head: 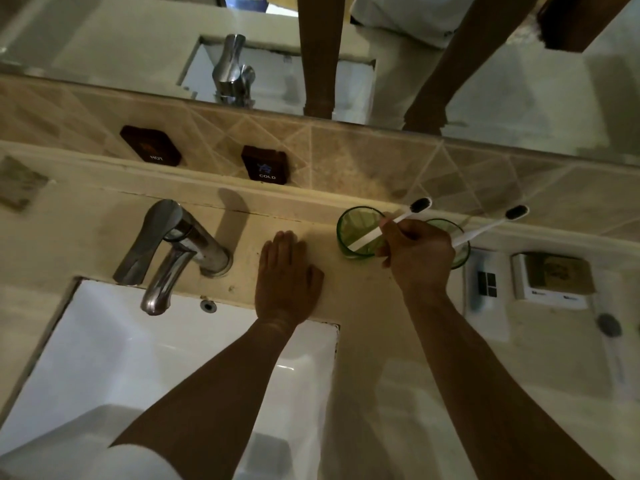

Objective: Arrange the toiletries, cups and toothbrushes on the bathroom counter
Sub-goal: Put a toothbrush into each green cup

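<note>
Two green glass cups stand against the back ledge of the counter: the left cup (349, 223) and the right cup (462, 251), the latter mostly hidden behind my right hand (417, 254). My right hand is closed on a white toothbrush (412, 211) with dark bristles; its handle end sits inside the left cup. A second white toothbrush (491, 226) leans out of the right cup. My left hand (285, 275) lies flat, palm down, on the counter (360, 306) between the faucet and the left cup, holding nothing.
A chrome faucet (173, 251) rises over the white sink (138, 341) at the left. HOT (150, 145) and COLD (265, 164) signs are on the tiled wall. White sachets (485, 282), a boxed toiletry (550, 275) and a wrapped brush (609, 327) lie at the right. A mirror runs above.
</note>
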Available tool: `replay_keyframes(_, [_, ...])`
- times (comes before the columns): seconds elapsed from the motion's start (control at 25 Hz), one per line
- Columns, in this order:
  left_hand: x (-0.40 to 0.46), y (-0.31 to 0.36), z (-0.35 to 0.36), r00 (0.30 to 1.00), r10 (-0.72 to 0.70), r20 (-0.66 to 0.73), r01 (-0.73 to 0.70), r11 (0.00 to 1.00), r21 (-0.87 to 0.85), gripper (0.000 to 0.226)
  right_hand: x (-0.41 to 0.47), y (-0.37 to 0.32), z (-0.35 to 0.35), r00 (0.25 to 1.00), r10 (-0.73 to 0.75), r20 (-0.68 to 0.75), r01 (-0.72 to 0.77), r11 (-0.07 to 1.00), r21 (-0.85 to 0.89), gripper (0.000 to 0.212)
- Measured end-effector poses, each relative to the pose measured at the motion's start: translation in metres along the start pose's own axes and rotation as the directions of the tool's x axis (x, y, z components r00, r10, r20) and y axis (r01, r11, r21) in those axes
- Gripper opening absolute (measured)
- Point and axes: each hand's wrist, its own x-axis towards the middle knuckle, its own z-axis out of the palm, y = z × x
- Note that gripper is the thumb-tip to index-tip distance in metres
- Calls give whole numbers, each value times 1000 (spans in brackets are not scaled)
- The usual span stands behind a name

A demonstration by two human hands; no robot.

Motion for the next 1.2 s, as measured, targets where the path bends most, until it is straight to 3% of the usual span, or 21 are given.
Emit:
replay_keyframes(0.32, [0, -1, 3, 1000, -9, -18, 9, 1000, 0, 56, 2, 6, 0, 999, 6, -35, -8, 999, -49, 23])
replay_keyframes(0.48, [1, -1, 4, 1000, -13, -13, 13, 1000, 6, 56, 3, 5, -3, 998, 62, -32, -62, 998, -12, 28])
replay_keyframes(0.68, [1, 1, 2, 1000, -11, -28, 11, 1000, 0, 58, 2, 6, -2, 993, 117, -27, -116, 992, 44, 19])
replay_keyframes(1.2, [0, 1, 1, 1000, -18, -19, 18, 1000, 11, 58, 8, 0, -1, 999, 8, -38, -12, 994, -111, 31])
